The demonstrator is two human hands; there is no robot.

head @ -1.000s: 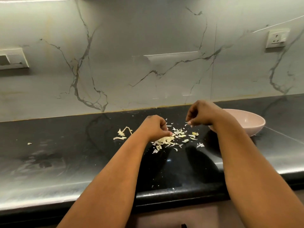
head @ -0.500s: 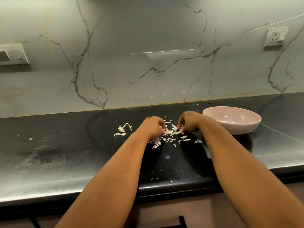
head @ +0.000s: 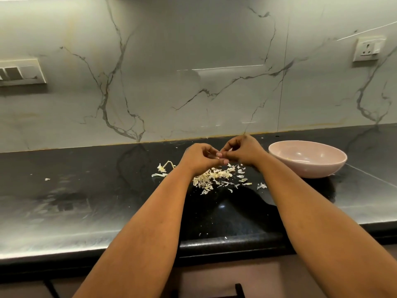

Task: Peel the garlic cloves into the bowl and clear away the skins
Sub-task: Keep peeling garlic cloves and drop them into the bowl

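1. Fingers point(head: 224, 161) of left hand point(head: 198, 159) and right hand point(head: 243, 151) curl together, pinching something too small to identify, above the skins point(head: 217, 178)
2. Bowl point(head: 307, 158) sits right; a slipping clove could drop among skins

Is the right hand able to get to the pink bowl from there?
Probably yes. The right hand is raised just beside the pink bowl, and nothing stands between them on the counter. Its fingers are busy with something small against the left hand.
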